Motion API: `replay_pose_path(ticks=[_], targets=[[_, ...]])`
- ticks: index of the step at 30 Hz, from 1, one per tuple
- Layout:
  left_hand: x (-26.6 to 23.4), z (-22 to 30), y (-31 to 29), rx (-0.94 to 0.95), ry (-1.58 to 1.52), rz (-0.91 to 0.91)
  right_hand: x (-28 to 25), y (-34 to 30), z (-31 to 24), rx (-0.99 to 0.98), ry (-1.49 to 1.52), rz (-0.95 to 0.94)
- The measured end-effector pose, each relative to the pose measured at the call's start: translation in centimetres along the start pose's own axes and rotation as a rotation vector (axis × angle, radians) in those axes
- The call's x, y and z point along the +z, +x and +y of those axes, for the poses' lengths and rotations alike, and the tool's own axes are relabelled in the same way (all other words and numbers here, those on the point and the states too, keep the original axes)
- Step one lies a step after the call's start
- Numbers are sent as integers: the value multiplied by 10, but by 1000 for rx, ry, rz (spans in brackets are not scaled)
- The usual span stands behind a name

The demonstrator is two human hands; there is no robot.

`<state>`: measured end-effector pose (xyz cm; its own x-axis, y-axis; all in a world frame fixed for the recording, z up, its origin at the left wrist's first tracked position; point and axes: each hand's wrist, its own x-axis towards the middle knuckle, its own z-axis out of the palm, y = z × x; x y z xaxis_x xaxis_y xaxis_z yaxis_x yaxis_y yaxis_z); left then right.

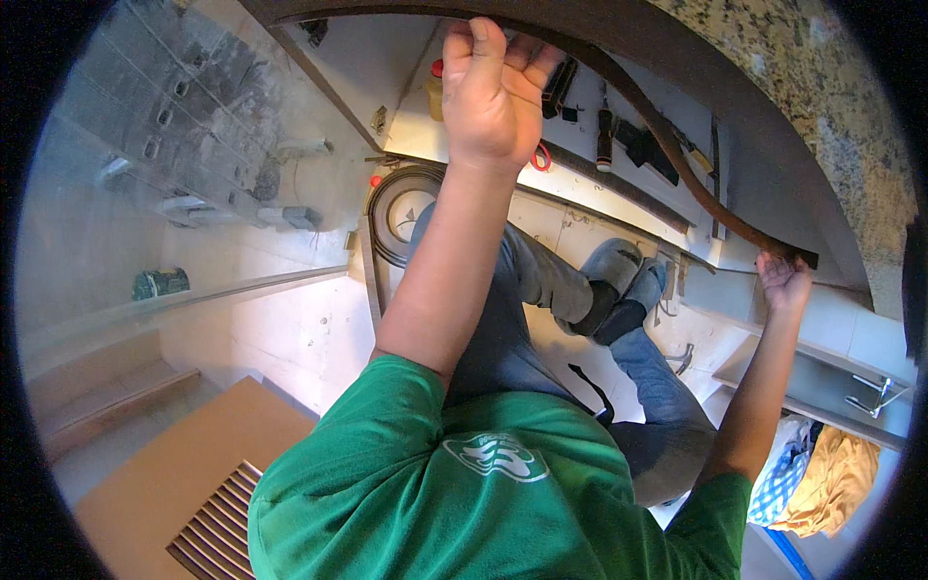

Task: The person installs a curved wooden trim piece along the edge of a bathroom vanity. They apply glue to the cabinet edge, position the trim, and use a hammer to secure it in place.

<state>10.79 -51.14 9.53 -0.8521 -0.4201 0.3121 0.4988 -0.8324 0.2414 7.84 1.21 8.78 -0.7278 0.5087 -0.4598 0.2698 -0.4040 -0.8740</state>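
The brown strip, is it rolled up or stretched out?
Stretched out. The brown strip runs in one long sweep between the left hand and the right hand, with no coils there.

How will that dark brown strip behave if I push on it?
It likely flexes easily: the dark brown strip curves visibly between the left hand and right hand. It's probably light for its length, looking thin and narrow. Its middle may swing, with neither hand there.
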Motion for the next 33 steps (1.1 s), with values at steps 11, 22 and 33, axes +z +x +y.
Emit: replay_pose_path(ticks=[11,22,33], targets=[[2,-4,11,189,56,-311,14,-67,37,219,-365,-242],[17,-3,-8,53,127,27,192,-228,148,366,-56,-1132],[7,-1,-11,2,214,-52,279,-229,143,368,598,-1083]])
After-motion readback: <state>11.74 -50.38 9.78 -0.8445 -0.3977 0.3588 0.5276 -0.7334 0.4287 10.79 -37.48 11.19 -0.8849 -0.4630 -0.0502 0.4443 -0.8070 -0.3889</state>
